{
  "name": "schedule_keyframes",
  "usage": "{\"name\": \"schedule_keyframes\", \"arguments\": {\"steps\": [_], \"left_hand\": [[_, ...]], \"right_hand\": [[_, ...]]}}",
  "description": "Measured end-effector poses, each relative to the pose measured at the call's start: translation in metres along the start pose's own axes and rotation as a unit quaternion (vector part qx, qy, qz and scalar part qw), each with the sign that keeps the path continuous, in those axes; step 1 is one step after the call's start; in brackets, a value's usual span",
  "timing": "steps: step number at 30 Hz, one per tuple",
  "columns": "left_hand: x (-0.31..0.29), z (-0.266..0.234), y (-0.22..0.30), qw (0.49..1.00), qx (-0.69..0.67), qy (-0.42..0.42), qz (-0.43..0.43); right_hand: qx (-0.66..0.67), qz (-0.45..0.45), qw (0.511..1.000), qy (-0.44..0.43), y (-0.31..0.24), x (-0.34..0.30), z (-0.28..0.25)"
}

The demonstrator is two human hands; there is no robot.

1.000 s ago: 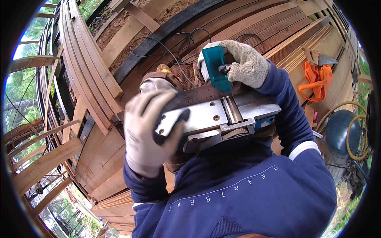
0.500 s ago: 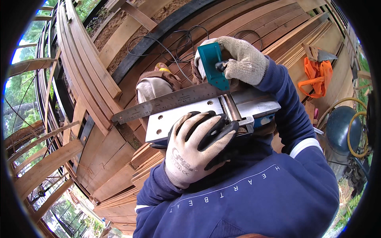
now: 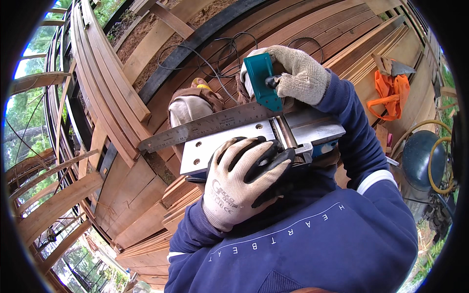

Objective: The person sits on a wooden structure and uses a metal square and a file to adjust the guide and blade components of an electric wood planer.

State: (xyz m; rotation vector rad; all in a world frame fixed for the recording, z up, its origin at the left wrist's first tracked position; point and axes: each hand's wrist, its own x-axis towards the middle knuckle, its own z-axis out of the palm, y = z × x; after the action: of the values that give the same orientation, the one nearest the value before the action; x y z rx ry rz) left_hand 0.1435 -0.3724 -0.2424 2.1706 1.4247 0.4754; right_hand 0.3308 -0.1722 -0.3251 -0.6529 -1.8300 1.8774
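Hands: two; left grip (image 3: 242,183) clasps one planer (image 3: 264,141), right grip (image 3: 298,73) one square (image 3: 229,119).

A single head-worn fisheye view looks steeply down and close onto the person's own chest and forearms, which enter from about 6 o'clock. The metal sole of a power planer (image 3: 254,141) fills the centre, very near the lens, with a steel ruler (image 3: 205,128) across it. Curved wooden planks (image 3: 105,93) bend along the rim from 9 to 12 o'clock, and trees show at the far 9 o'clock edge. No second view shares this scene.
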Motion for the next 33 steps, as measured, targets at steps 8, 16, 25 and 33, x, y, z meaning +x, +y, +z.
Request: {"name": "schedule_keyframes", "arguments": {"steps": [8,16,25,33], "left_hand": [[0.001,0.000,0.000,1.000,0.001,0.003,0.005],[0.000,0.001,-0.001,1.000,0.002,0.012,0.009],[0.000,0.001,-0.001,1.000,-0.005,0.014,0.007],[0.001,0.002,-0.002,1.000,-0.015,0.016,0.003]], "right_hand": [[-0.009,-0.004,1.000,-0.001,-0.001,-0.001,-0.001],[0.000,0.015,1.000,-0.004,-0.005,-0.001,-0.001],[0.017,0.027,0.999,-0.010,-0.008,-0.002,0.000],[0.003,-0.013,1.000,-0.007,0.005,0.000,-0.002]]}}
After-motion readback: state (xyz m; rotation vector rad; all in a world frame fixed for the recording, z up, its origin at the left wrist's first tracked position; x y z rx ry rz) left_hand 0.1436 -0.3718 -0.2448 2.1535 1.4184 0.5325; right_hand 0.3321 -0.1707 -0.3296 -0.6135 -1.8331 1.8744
